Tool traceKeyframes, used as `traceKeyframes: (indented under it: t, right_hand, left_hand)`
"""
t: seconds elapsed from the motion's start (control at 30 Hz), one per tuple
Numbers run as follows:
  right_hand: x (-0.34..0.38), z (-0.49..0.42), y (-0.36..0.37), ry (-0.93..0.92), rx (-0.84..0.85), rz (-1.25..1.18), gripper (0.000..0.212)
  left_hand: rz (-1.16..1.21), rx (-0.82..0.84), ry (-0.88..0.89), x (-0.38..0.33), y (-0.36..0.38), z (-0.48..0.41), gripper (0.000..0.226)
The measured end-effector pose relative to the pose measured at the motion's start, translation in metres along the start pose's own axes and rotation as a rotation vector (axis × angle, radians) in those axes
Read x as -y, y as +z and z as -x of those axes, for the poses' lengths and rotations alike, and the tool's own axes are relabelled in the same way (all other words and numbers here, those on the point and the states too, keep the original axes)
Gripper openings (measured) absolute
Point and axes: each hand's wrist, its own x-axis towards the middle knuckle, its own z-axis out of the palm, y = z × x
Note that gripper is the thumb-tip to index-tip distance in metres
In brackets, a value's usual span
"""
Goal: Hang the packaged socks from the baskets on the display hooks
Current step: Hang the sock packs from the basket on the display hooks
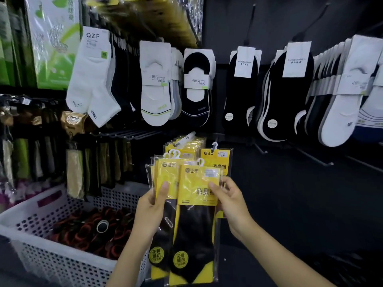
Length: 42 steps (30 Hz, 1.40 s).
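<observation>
Dark sock wall (269, 21), both hands holding sock packs (194, 204) upright, hooks topmost

Basket (37, 214) left of held packs (194, 204)

Basket (31, 206) at lower left is cut off by the frame, and the rear sock packs (165, 172) are mostly hidden behind the front pack (196, 183).

Matte black back wall (290, 23), a green-and-white leaf poster (55, 40) at upper left, dim light throughout.
</observation>
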Motion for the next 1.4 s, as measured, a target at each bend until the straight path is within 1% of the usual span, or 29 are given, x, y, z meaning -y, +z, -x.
traceKeyframes:
  t: [0.03,0.1,0.13,0.23,0.3,0.4,0.53,0.7,0.83,0.93,1.0,1.03,1.07,1.13,1.2,1.27,1.33,1.4]
  right_hand:
    - [0.0,-0.001,-0.004,-0.016,-0.039,-0.025,0.012]
    - [0.002,-0.005,-0.013,-0.058,-0.128,-0.066,0.011]
    - [0.003,-0.008,-0.016,-0.079,-0.17,-0.075,0.009]
    - [0.009,-0.019,-0.024,-0.121,-0.241,-0.045,0.008]
    - [0.013,-0.028,-0.026,-0.141,-0.244,0.014,0.011]
    - [0.014,-0.042,-0.022,-0.168,-0.228,0.126,0.01]
    - [0.005,-0.063,-0.02,-0.083,-0.282,0.119,0.009]
    - [-0.007,-0.09,-0.028,0.012,-0.432,0.133,0.022]
    - [-0.017,-0.099,-0.039,0.079,-0.561,0.113,0.019]
    - [-0.021,-0.09,-0.048,0.078,-0.6,0.113,0.021]
    - [-0.02,-0.077,-0.047,0.035,-0.573,0.143,0.02]
    - [-0.019,-0.069,-0.045,0.014,-0.529,0.151,0.017]
    - [-0.018,-0.061,-0.04,-0.005,-0.461,0.151,0.013]
    - [-0.014,-0.044,-0.027,-0.018,-0.264,0.14,0.008]
    - [-0.009,-0.03,-0.011,0.0,-0.066,0.142,0.014]
    - [-0.007,-0.019,0.003,-0.003,0.054,0.162,0.023]
    - [-0.006,-0.013,0.011,-0.019,0.065,0.157,0.027]
    - [-0.005,-0.01,0.011,-0.012,0.046,0.116,0.024]
  left_hand:
    - [-0.031,-0.022,0.017,0.0,-0.002,-0.001,0.049]
    - [-0.059,-0.047,0.042,0.0,-0.007,-0.003,0.032]
    - [-0.062,-0.065,0.06,-0.001,-0.009,-0.003,0.029]
    - [-0.093,-0.138,0.083,-0.001,-0.016,-0.004,0.04]
    - [-0.13,-0.176,0.077,0.001,-0.021,-0.007,0.048]
    - [-0.124,-0.199,0.074,-0.001,-0.025,-0.008,0.052]
    - [-0.102,-0.192,0.082,0.0,-0.028,-0.008,0.051]
    - [-0.079,-0.187,0.081,0.001,-0.03,-0.008,0.05]
    - [-0.084,-0.171,0.094,0.0,-0.027,-0.007,0.047]
    - [-0.1,-0.161,0.085,-0.001,-0.022,-0.006,0.048]
    - [-0.086,-0.151,0.08,0.0,-0.018,-0.006,0.048]
    - [-0.081,-0.145,0.079,0.001,-0.016,-0.006,0.048]
    - [-0.076,-0.135,0.076,0.001,-0.014,-0.005,0.049]
    - [-0.065,-0.117,0.073,0.002,-0.008,-0.004,0.05]
    - [-0.056,-0.101,0.073,0.004,-0.002,-0.002,0.049]
    - [-0.034,-0.056,0.062,0.007,0.005,-0.001,0.053]
    - [0.018,-0.012,0.022,0.006,0.011,0.001,0.047]
    - [0.095,0.021,-0.005,0.007,0.014,0.002,0.04]
